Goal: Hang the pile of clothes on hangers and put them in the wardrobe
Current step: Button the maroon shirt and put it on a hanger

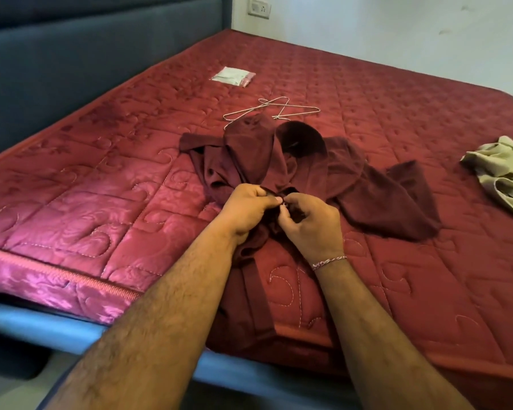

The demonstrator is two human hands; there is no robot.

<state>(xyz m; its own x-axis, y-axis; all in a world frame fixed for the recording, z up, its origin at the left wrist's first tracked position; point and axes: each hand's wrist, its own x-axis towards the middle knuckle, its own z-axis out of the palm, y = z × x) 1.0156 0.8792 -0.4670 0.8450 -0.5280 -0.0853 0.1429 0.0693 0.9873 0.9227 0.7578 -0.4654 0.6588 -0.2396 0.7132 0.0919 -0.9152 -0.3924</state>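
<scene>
While both hands' fingers (274,199) pinch it, the maroon garment (308,173) lies crumpled — collar up, sleeves splayed.

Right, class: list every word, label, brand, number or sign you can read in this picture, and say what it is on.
None can be read.
White packet on the mattress: any print is too small and blurred.
Wall socket plate: small marks, not legible.
Maroon garment: no label visible.

Two bare, hairy forearms are seen, no sleeves reaching them. A thin braided thread bracelet (328,261), pink and white, is worn at the right wrist. No rings can be made out on either hand.
</scene>
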